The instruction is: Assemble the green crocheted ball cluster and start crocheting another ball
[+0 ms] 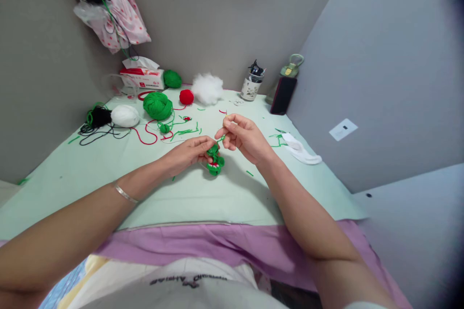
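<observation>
My left hand [197, 148] is closed around a small green crocheted piece [215, 168] with a red and white patch, just above the table. Part of the piece is hidden behind the fingers. Close by on the right, my right hand [241, 135] is raised, with thumb and forefinger pinched together. A short strand of green yarn [221, 139] spans the gap from the piece to the right fingers. Something thin pokes up past the right fingertips, too small to name.
Behind the hands lie a green yarn ball [157, 105], a red ball [186, 97], a white ball [125, 116], black yarn [98, 117] and white stuffing [208, 89]. A pen cup [250, 89], phone [283, 95] and bottle [291, 68] stand back right. White fabric [300, 149] lies right.
</observation>
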`<state>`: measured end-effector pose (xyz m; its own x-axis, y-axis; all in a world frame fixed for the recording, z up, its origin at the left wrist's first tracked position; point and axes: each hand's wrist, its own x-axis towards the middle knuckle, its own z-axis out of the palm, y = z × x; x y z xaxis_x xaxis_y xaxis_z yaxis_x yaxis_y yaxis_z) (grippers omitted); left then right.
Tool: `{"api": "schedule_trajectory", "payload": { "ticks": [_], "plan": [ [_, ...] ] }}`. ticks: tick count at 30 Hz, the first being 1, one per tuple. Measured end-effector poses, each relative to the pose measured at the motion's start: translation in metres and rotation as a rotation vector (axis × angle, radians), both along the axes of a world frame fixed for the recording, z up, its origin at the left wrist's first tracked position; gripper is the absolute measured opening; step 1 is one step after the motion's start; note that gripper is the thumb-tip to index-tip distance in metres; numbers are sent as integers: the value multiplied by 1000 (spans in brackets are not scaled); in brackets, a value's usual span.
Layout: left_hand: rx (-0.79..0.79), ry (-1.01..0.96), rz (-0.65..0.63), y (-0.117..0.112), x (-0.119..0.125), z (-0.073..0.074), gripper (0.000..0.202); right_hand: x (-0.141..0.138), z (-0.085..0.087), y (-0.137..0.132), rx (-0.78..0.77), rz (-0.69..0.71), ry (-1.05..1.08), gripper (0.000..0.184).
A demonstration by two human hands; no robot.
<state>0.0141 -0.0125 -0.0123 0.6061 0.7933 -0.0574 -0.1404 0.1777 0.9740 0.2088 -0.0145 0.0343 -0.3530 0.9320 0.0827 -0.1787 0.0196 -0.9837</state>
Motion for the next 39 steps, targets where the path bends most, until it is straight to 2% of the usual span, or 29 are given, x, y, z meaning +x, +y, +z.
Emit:
{"api": "schedule_trajectory", "payload": {
  "ticks": [8,11,15,19,26,30,34,39],
  "plan": [
    [-6,0,57,-1,0,4,24,-2,-8,4,115,-128,-47,33],
    [1,14,76,-1,0,6,19,-3,-7,3,104,-117,-20,34],
    [41,80,71,-4,1,9,29,-3,-7,2,90,-76,0,38],
    [91,128,83,-8,1,12,42,-5,-9,2,198,-137,-66,34],
    [202,114,103,-8,1,12,33,-9,-11,-1,298,-139,-163,27],
    [172,84,103,-6,1,11,27,-10,-12,-2,291,-118,-160,27],
    [130,70,134,-3,0,10,27,-10,-11,-5,267,-39,-86,29],
    [62,40,151,-3,0,11,35,-12,-13,-5,145,36,-1,30]
  ]
}}
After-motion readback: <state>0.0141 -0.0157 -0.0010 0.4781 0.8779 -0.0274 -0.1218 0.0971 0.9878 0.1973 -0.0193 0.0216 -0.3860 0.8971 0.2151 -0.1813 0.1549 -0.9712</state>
